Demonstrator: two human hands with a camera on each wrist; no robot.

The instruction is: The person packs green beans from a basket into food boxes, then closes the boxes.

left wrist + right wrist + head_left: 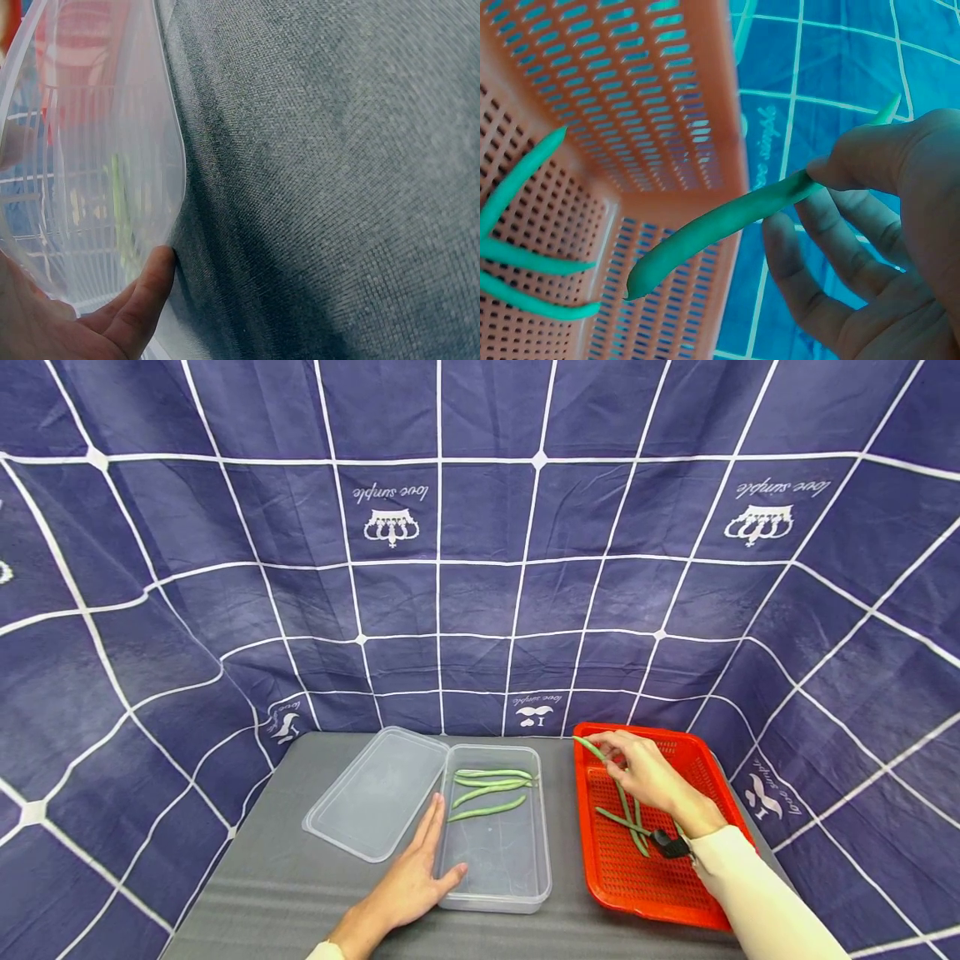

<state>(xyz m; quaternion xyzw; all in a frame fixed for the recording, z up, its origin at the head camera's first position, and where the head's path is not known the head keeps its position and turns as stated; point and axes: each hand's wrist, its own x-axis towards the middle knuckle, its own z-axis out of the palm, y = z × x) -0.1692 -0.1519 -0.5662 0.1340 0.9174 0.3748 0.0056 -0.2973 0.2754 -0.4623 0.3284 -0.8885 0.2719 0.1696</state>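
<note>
Above the back left part of the red basket (622, 893), my right hand (641, 768) pinches one green bean (588, 747) between thumb and fingers. In the right wrist view the held bean (712, 225) slants down to the left from my right hand (885, 225). Several beans lie in the basket. The clear plastic box (498, 902) holds several green beans (487, 810) toward its back. My left hand (412, 872) rests against the box's left side, fingers extended and thumb over the rim; in the left wrist view, fingers of the left hand (112, 319) touch the box (142, 112).
A clear lid (375, 793) lies flat on the grey cloth to the left of the box, its right edge close to the box's rim. Behind and at both sides hangs a blue curtain (480, 593) with white lines. Grey cloth (262, 877) covers the tabletop.
</note>
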